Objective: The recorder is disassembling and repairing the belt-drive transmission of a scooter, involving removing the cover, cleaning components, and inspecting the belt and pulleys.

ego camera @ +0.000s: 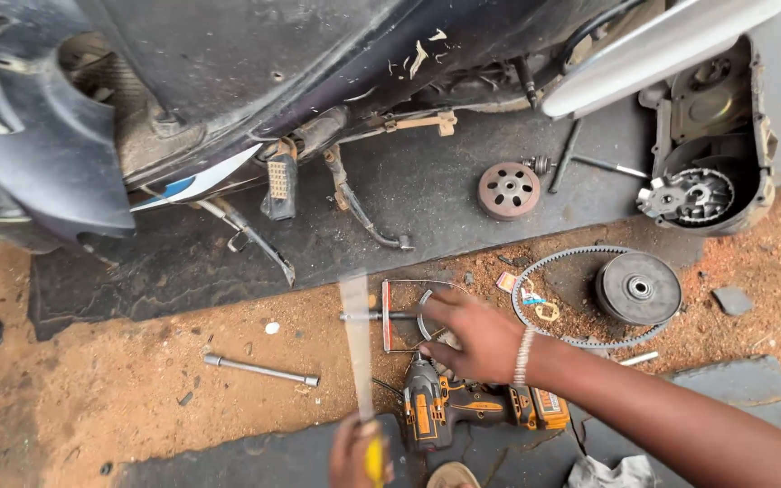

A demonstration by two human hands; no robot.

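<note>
Orange-handled, a blurred tool (pixel 357 361), perhaps a screwdriver, is gripped upright in the closed left hand (pixel 354 452). Just beyond it, the right hand (pixel 476 336) is laid half-open on small parts (pixel 409 314), steadying them above the drill (pixel 463 407).

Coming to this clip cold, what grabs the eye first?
The right hand reaching over small parts on the dirt at centre, just above an orange and black power tool. Below it, the left hand holds a blurred, yellow-handled tool upright. At right, a toothed belt loops around a dark pulley, and a scooter's underside fills the top.
</note>
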